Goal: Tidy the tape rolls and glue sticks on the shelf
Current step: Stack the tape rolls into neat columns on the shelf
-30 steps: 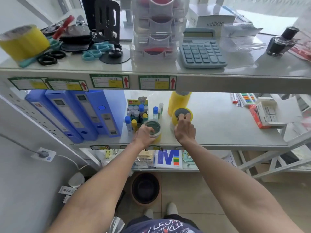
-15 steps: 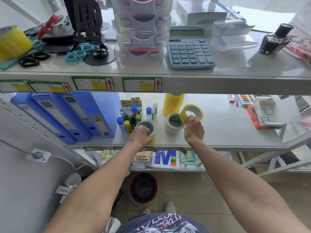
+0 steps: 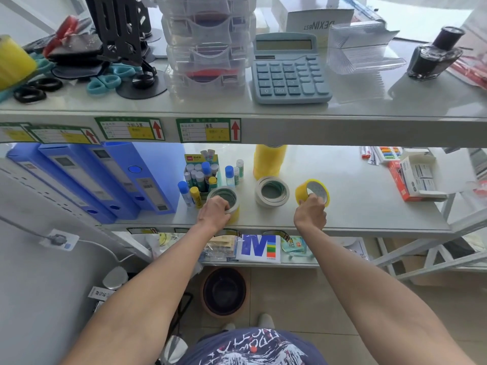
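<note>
While white tape rolls (image 3: pixel 271 191) lie between, left fingers (image 3: pixel 220 206) grip a stack (image 3: pixel 226 204), right fingers (image 3: pixel 313 200) a yellow roll (image 3: pixel 303 192).

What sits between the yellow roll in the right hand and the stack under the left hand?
The white tape roll lies flat on the shelf between the yellow roll in the right hand and the stack under the left hand.

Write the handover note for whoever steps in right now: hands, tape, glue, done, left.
Left hand: gripping the tape stack at the shelf's front edge.
Right hand: holds the yellow tape roll tilted on edge.
White tape rolls lie flat between the hands; tall yellow stack behind.
Glue sticks: some in their box, several loose beside it.
Done: nothing finished.
Left: stack the rolls, box the glue.
</note>
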Demonstrator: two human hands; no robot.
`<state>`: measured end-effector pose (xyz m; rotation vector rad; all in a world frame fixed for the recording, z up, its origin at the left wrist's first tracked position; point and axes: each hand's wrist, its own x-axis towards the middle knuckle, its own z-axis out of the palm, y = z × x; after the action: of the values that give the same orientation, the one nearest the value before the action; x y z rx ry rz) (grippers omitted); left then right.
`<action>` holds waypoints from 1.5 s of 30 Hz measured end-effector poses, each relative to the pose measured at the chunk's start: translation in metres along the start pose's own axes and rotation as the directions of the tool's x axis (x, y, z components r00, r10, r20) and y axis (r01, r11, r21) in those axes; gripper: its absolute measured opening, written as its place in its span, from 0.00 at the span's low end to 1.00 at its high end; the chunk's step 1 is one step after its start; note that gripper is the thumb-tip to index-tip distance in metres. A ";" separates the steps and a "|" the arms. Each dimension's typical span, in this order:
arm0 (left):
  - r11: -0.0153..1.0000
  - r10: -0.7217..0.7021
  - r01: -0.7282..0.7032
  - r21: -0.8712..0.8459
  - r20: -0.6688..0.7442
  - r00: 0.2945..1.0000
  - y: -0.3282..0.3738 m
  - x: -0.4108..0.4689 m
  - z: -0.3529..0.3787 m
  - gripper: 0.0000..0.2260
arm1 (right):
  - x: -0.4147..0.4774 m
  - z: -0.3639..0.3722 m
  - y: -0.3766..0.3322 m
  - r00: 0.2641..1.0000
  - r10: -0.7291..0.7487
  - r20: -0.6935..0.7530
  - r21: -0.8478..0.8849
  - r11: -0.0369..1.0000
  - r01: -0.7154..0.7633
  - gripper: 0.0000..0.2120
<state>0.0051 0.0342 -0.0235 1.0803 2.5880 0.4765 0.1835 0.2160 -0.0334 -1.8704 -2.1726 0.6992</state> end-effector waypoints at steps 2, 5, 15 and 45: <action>1.000 0.017 -0.017 -0.016 -0.029 0.999 0.001 0.000 0.000 0.07 | 0.002 0.006 0.006 0.999 -0.005 0.045 -0.046 0.999 0.007 0.11; 0.997 0.063 -0.067 -0.042 -0.099 0.993 0.008 0.001 -0.003 0.10 | 0.001 0.018 0.014 0.996 0.005 0.085 -0.102 0.995 0.004 0.13; 0.948 0.306 -0.319 -0.019 -0.234 0.923 0.077 0.015 -0.017 0.10 | -0.007 0.010 0.019 0.976 -0.111 0.186 -0.204 0.968 0.149 0.25; 0.994 -0.096 0.093 -0.050 -0.062 0.993 0.025 0.015 0.019 0.08 | 0.028 -0.004 -0.046 0.915 -0.158 0.372 0.114 0.986 0.124 0.08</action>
<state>0.0179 0.0652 -0.0330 0.9374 2.6549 0.5553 0.1389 0.2401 -0.0130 -1.6195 -2.4247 1.1911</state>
